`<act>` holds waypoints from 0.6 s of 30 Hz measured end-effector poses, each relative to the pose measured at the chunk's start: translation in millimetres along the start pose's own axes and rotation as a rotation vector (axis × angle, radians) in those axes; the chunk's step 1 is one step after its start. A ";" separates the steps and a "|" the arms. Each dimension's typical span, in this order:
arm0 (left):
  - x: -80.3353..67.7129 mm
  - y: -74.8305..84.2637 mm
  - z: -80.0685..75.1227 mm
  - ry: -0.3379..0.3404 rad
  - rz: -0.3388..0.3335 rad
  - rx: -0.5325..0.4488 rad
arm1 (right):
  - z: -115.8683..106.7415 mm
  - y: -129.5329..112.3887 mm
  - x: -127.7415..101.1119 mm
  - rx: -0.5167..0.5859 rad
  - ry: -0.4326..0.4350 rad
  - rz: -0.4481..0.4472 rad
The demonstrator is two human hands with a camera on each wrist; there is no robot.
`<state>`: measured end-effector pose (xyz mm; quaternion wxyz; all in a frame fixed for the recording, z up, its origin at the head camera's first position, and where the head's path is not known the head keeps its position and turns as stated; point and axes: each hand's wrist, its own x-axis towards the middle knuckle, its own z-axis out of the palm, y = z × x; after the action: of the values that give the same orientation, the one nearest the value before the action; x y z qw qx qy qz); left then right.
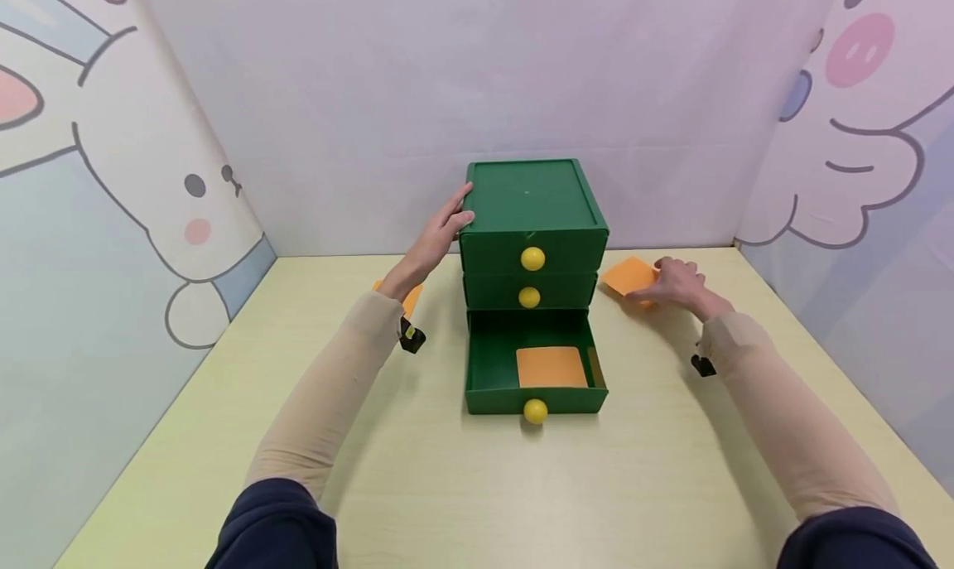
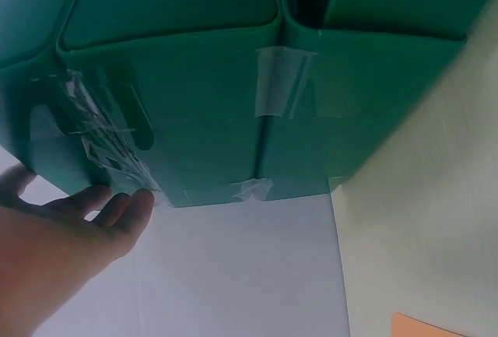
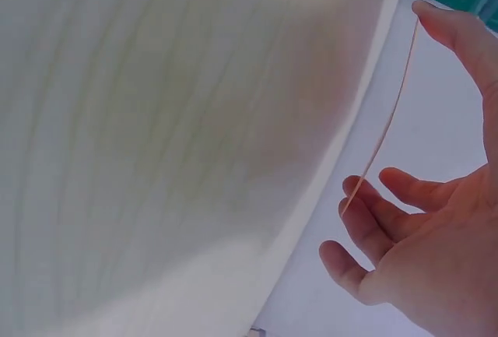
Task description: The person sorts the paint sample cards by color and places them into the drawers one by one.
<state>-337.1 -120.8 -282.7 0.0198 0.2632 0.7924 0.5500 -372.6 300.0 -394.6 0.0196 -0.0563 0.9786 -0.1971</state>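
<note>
A green three-drawer cabinet [image 1: 532, 196] [image 2: 202, 103] stands mid-table. Its bottom drawer [image 1: 488, 362] is pulled out, and an orange card [image 1: 551, 367] lies flat inside. My left hand [image 1: 443, 229] [image 2: 101, 212] rests with straight fingers against the cabinet's upper left side. To the right of the cabinet, my right hand [image 1: 674, 283] [image 3: 420, 228] holds a second orange card [image 1: 626, 275] [image 3: 381, 138] by its edges between thumb and fingers, low over the table. The two upper drawers are shut.
A third orange card [image 1: 411, 297] [image 2: 436, 328] lies on the table [image 1: 417, 470] left of the cabinet, partly hidden by my left forearm. Each drawer has a yellow knob [image 1: 535, 411]. Cartoon-printed walls enclose the table on three sides.
</note>
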 end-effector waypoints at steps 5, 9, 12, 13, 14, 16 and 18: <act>-0.6 -0.8 -0.3 -0.001 -0.004 -0.003 | -3.9 -7.1 -9.2 -0.040 0.033 -0.050; -0.9 -1.1 -0.4 -0.002 -0.008 0.001 | -7.6 -14.7 -20.4 -0.055 0.029 -0.091; -0.9 -0.7 -0.2 -0.005 -0.008 0.004 | -11.4 -19.1 -31.1 -0.057 0.023 -0.119; -0.7 -0.7 0.0 -0.005 -0.009 0.006 | -13.1 -20.6 -35.3 -0.057 0.022 -0.127; -0.7 -0.5 0.1 -0.005 -0.009 0.006 | -15.1 -22.0 -39.4 -0.055 0.021 -0.135; -0.6 -0.3 0.2 -0.005 -0.009 0.008 | -19.3 -25.0 -48.0 -0.052 0.022 -0.148; -0.5 -0.4 0.1 -0.004 -0.009 0.006 | -23.3 -27.9 -56.3 -0.048 0.024 -0.166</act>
<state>-336.8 -121.0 -283.3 0.0231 0.2606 0.7953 0.5468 -315.2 290.0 -361.4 -0.0099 -0.1355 0.9752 -0.1749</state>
